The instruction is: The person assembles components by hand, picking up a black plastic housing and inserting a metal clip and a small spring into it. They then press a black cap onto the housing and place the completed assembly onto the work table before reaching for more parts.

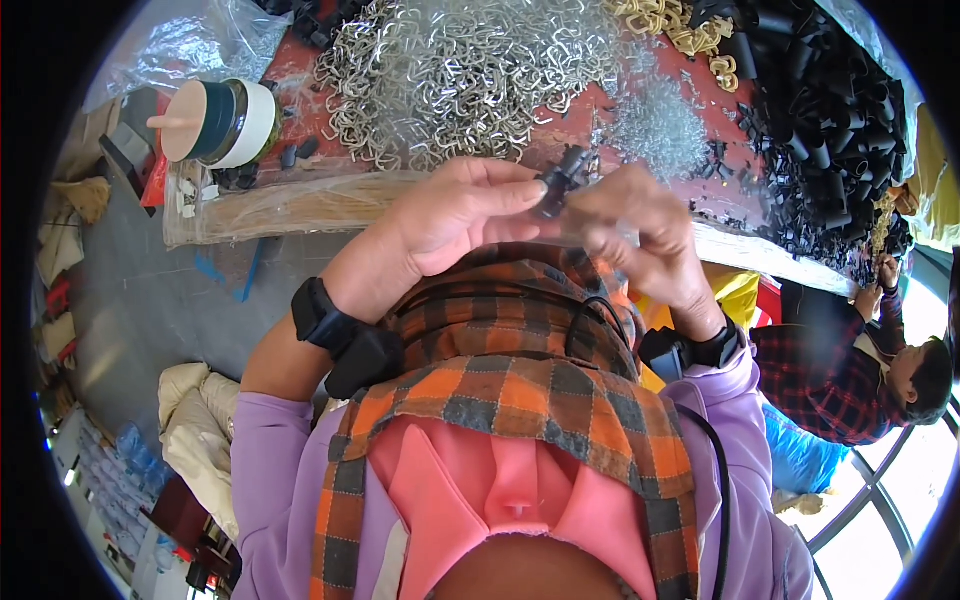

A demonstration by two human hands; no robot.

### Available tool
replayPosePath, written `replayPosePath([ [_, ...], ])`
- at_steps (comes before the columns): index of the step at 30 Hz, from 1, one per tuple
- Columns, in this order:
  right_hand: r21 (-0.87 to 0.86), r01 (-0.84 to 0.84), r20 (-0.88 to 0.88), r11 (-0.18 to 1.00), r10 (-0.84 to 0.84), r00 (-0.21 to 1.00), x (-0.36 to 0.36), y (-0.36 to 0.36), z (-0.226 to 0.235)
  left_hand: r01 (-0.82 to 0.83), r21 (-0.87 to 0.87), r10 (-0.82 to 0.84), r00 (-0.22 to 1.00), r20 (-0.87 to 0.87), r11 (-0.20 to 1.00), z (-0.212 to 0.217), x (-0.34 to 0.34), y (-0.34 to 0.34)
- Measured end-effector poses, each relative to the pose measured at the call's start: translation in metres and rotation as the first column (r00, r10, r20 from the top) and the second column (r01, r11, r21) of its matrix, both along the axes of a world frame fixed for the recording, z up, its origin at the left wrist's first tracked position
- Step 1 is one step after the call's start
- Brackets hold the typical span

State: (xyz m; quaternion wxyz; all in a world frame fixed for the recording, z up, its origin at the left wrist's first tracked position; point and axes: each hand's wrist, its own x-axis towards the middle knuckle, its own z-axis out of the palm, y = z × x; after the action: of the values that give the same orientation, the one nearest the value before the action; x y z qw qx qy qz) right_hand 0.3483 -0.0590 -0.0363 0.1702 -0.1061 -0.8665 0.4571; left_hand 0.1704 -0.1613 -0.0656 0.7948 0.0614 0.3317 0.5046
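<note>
While both hands pinch one small black clip (560,180), left grip (445,215) & right grip (640,235) hover over desk (700,95) w/ metal hooks (460,70).

Both hands, left hand (440,215) and right hand (645,235), pinch a small black clip (560,180) above a red worktop (700,90) heaped with silver metal clips (450,70) and black tubes (820,110).

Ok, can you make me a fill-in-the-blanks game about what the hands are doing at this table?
1. The left hand and right hand hold a small ____ part between them.
2. The big pile of metal clips is ____ in colour.
3. Each wrist wears a ____ band.
4. The table top is ____.

Missing words: black; silver; black; red
</note>
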Motion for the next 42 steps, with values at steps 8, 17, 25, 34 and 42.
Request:
replayPosePath([
  [8,0.482,0.186,0.046,0.856,-0.236,0.971,-0.048,0.019,-0.033,-0.124,0.057,0.131,0.979,-0.159,0.991,0.007,-0.029,-0.022],
  [17,0.301,0.162,0.212,0.94,-0.231,0.95,-0.056,0.021,-0.039,-0.233,0.052,0.237,0.966,-0.107,0.971,0.0,-0.033,-0.023],
  [25,-0.805,0.302,0.238,0.51,-0.19,0.953,-0.058,0.016,-0.028,-0.29,0.061,0.294,0.952,-0.088,0.955,0.001,-0.031,-0.016],
  [34,-0.943,0.226,0.204,0.245,-0.111,0.973,-0.046,0.015,-0.027,-0.306,0.176,0.322,0.944,-0.071,0.936,0.001,-0.021,0.0],
  [42,-0.962,0.273,0.272,-0.009,-0.092,0.958,-0.031,0.013,-0.013,-0.195,0.29,0.225,0.971,-0.075,0.937,0.01,-0.009,0.014],
])
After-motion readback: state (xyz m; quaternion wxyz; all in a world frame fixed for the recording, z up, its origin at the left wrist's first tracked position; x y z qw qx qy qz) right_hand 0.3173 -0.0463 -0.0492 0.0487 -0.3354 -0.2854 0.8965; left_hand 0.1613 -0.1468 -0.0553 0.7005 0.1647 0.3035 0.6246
